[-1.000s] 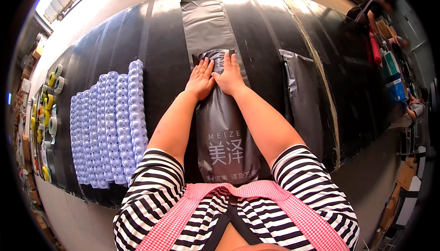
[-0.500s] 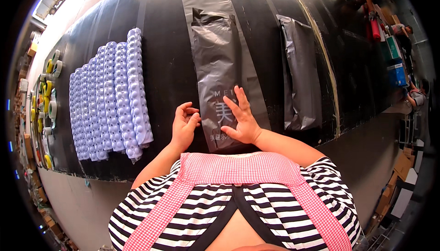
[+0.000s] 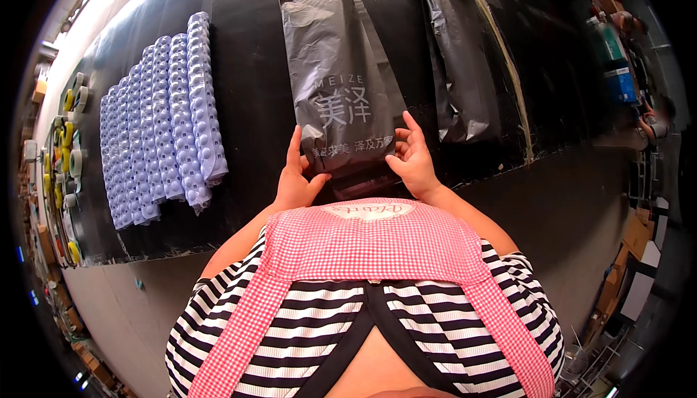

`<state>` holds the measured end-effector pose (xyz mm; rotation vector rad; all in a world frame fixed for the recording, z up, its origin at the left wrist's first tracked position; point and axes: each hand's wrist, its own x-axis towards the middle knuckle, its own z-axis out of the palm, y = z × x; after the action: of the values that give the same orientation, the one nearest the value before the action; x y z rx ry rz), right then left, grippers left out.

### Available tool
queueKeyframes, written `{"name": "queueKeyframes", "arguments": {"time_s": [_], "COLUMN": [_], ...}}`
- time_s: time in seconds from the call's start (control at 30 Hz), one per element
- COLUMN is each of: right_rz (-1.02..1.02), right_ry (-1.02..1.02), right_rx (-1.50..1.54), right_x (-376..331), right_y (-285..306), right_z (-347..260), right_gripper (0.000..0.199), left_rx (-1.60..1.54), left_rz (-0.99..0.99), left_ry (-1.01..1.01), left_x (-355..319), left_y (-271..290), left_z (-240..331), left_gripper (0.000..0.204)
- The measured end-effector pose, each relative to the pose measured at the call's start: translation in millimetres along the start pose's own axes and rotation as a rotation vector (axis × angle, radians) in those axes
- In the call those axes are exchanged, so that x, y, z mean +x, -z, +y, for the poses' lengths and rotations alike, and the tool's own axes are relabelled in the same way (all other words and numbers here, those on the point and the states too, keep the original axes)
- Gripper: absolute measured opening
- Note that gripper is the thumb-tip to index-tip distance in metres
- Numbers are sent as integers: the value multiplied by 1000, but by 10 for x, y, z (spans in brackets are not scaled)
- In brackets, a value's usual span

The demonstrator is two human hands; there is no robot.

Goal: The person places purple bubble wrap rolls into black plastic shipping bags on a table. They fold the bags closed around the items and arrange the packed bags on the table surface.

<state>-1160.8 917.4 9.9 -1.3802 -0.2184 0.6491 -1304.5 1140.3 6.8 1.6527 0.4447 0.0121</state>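
A long, dark grey plastic mailing bag [image 3: 341,57] with pale print lies in front of me, a bulky item hidden inside it. My left hand [image 3: 298,174] is at its near left corner, fingers along the edge and thumb near the bottom. At the near right corner, my right hand [image 3: 417,163] has its fingers and thumb against the bag's edge. Both hands appear to hold the bag between them. A second filled grey bag [image 3: 465,71] lies to the right, apart from my hands.
On the left of the black table [image 3: 250,93] stands a row of lavender bumpy rolled mats [image 3: 156,129] in clear wrap. Several tape rolls [image 3: 72,162] line the far left edge. Blue and green boxes [image 3: 619,82] and other people are at the far right.
My right hand has come off the top of the bag to its right edge. The left hand has moved down to the near left corner. The printing is now uncovered.
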Motion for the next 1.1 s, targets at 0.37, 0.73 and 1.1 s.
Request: {"name": "queueKeyframes", "arguments": {"time_s": [0.37,0.73,1.1], "right_rz": [-272,-112,-193], "right_ry": [-98,-64,-81], "right_rx": [-614,-1425,221], "right_x": [101,605,926], "right_y": [333,-856,-42], "right_z": [-493,-644,-274], "right_gripper": [75,104,65], "left_rx": [132,-619,-435], "left_rz": [-17,131,333], "left_ry": [-187,171,-137], "left_x": [-36,401,589], "left_y": [184,-100,279], "left_z": [-225,401,251], "left_gripper": [100,54,28]}}
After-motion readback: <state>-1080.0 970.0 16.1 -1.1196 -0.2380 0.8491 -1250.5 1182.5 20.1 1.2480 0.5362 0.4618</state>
